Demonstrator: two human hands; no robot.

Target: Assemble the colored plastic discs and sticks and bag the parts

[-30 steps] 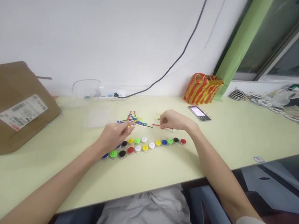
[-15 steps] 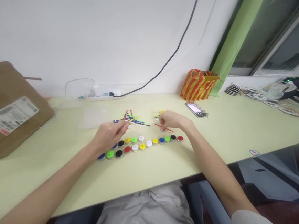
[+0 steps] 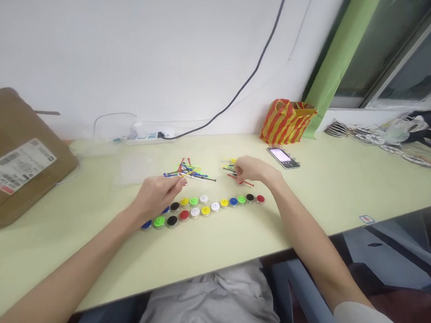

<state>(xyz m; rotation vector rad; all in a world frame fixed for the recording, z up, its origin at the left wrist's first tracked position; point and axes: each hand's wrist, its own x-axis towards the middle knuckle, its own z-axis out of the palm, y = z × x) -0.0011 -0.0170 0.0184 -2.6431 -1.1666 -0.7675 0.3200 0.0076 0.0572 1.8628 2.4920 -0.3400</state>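
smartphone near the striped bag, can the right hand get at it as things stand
Probably yes: the smartphone lies beside the right hand with nothing visible between them, though its fingers seem to be pinching a red stick.

L hand (image 3: 158, 194) just behind L end of coloured-cap rows (image 3: 205, 210), fingertips at mixed stick pile (image 3: 190, 171), grip unclear. R hand (image 3: 254, 169) behind rows' R half, pinching red stick (image 3: 248, 184). Phone (image 3: 283, 158) & striped bag (image 3: 287, 123) farther behind rows, to R; brown pkg (image 3: 24, 129) well L.

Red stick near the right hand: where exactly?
Head view, right of centre: the red stick is at the right hand's fingertips, just beyond the coloured caps toward the wall.
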